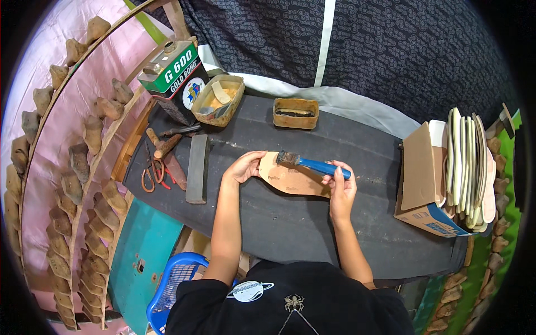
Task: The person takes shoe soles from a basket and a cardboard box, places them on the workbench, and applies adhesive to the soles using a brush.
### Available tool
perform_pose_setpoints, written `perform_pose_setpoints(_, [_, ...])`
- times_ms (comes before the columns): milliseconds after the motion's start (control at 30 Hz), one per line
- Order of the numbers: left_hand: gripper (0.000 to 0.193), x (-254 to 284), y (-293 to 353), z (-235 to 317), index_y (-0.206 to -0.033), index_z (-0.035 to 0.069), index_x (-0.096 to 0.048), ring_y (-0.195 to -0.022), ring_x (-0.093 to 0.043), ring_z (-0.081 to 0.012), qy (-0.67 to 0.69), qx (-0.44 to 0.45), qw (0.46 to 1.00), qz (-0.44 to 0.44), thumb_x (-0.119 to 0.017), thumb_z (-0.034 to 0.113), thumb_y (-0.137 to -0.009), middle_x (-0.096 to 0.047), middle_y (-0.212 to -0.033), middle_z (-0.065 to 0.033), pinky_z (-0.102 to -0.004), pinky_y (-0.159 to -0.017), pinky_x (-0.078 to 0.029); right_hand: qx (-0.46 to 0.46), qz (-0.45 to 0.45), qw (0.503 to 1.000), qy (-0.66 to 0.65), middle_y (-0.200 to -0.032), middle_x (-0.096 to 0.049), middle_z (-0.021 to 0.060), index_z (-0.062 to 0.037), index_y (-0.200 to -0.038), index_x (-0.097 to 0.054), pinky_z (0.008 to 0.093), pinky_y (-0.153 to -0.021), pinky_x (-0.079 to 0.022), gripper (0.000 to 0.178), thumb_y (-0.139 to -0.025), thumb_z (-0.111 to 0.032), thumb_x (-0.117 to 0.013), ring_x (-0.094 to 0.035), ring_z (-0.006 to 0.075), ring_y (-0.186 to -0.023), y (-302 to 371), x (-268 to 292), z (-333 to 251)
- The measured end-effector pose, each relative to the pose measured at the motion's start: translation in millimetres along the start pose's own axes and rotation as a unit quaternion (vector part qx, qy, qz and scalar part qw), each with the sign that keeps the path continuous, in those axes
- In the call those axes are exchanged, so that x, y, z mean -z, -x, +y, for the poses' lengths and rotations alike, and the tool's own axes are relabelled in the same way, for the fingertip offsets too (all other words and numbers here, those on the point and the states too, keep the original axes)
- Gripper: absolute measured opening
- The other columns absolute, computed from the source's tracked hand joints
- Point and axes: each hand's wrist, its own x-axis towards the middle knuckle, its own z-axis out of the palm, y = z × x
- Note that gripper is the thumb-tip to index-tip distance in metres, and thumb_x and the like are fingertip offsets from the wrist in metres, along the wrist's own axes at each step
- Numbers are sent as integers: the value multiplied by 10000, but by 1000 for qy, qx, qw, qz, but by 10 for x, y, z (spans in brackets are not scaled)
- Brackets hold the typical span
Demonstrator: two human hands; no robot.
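A tan insole (285, 181) with small dark print on its face is held just above the dark worktable. My left hand (247, 166) is closed on the insole's left end, thumb and fingers pinching its edge. In my right hand (342, 187) is a brush (318, 166) with a blue handle, and its dark, caked bristles touch the insole's upper part. The fingers of that hand are wrapped round the handle's end, close to the insole's right end. Whether they also support the insole I cannot tell.
Back left stand a metal can (176, 84) and a tub (220, 106) with yellowish residue. A small box (296, 114) sits behind the insole. Scissors (151, 173) and a grey block (197, 170) lie left. Right is a carton (419, 167) of soles. Racks of shoe lasts (61, 220) flank the table.
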Motion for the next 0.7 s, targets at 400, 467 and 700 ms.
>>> perform_pose_setpoints(400, [296,-7,-5,-3,-1015,-26,-506,-693,-592,-122,1,-6,1000,16,-415,189,-832,-593,-864,-85,-235,-567,-507,18,-11,998,55,-922,-531,92,6,-978,-467,199,-601,-430,184,-850,-126,-450,-498,67,-649,-52,87,-83])
perform_pose_setpoints(467, [295,10,-6,-9,-1014,-26,-506,-693,-592,-122,2,-3,1000,16,-414,188,-833,-593,-863,-85,-236,-568,-508,31,-8,995,91,-909,-530,90,4,-957,-470,194,-590,-430,169,-846,-124,-456,-505,73,-641,-72,182,-143])
perform_pose_setpoints(700, [298,-10,-4,-5,-1023,-33,-498,-715,-595,-129,9,-12,1000,-6,-406,180,-836,-588,-883,-89,-243,-588,-510,90,21,993,78,-866,-521,119,8,-919,-456,222,-543,-460,163,-857,-141,-428,-530,111,-613,-126,354,-241])
